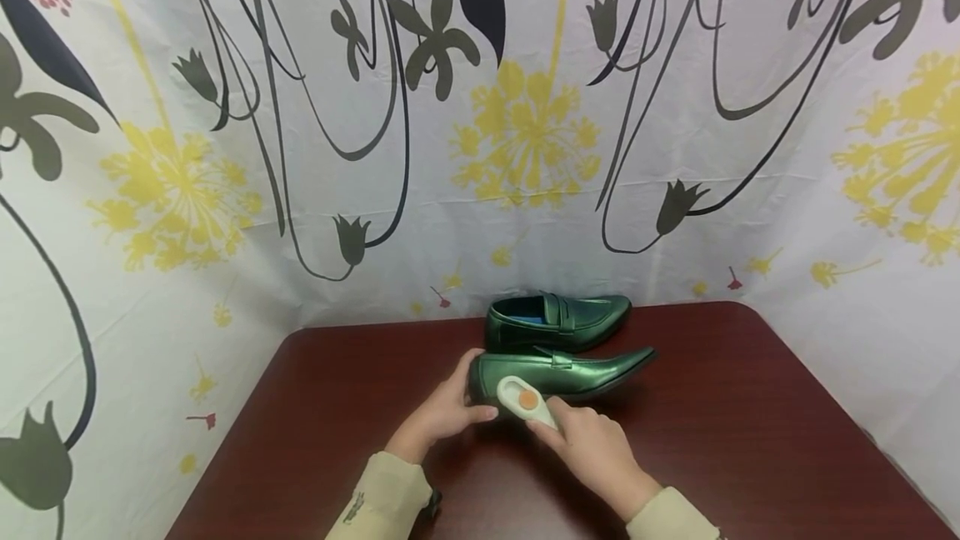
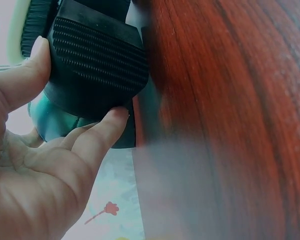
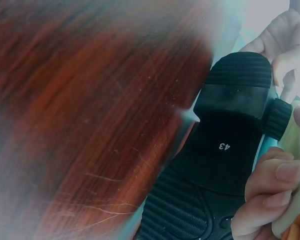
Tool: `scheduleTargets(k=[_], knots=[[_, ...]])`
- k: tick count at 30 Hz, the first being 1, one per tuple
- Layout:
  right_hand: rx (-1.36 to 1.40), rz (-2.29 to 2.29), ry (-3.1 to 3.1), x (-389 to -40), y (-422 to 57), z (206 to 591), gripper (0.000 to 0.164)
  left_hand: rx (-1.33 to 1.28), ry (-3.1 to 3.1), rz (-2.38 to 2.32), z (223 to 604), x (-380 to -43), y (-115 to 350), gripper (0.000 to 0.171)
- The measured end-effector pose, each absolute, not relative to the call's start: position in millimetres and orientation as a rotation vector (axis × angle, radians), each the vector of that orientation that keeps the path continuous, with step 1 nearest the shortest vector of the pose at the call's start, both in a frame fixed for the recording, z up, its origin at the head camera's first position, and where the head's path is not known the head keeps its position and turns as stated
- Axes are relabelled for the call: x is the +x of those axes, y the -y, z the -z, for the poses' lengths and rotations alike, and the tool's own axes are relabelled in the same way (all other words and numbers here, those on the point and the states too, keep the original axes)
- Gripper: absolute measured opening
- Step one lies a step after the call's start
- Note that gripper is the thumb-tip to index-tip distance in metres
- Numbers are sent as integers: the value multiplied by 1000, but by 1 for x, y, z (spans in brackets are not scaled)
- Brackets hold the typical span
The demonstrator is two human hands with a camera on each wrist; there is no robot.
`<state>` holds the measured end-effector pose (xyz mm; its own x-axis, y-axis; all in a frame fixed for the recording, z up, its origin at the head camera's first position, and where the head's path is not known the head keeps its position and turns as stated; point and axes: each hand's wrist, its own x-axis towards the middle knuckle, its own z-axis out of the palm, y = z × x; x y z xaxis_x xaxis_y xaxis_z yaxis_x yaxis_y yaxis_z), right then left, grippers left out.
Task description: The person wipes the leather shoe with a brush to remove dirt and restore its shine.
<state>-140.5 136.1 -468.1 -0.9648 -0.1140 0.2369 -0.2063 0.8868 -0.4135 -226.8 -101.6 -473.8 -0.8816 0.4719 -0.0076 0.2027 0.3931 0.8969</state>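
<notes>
Green loafer point(image 1: 588, 373) in left fingers point(image 2: 97, 140), reddish-brown table point(image 1: 337, 423), flower-printed white cloth point(image 1: 427, 161) behind.

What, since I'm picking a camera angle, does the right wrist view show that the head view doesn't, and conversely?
Only the right wrist view: the white 43 on the black ridged sole and black bristles of the pale oval brush. Only the head view: the opening of the second shiny green loafer, and yellow flowers on the white backdrop. Both: the held green loafer, brush, left hand, right hand and reddish table.
</notes>
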Motion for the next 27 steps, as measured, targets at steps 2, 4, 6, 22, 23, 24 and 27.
scheduleTargets(k=[2, 4, 6, 22, 23, 24, 27], knots=[[236, -651, 2855, -139, -139, 468, 33, 601, -2388, -1483, 474, -227, 101, 92], [231, -649, 2859, -138, -141, 467, 34, 604, -2384, -1483, 474, -228, 101, 92], [229, -635, 2855, -137, -143, 468, 34, 602, -2379, -1484, 474, -227, 101, 92], [220, -476, 2801, -131, -167, 466, 37, 573, -2364, -1465, 475, -231, 102, 92], [222, -462, 2795, -130, -169, 465, 37, 568, -2362, -1465, 476, -231, 102, 92], [226, -449, 2787, -129, -170, 465, 37, 566, -2361, -1464, 476, -231, 102, 92], [229, -426, 2759, -127, -175, 464, 37, 557, -2357, -1463, 476, -231, 102, 93]])
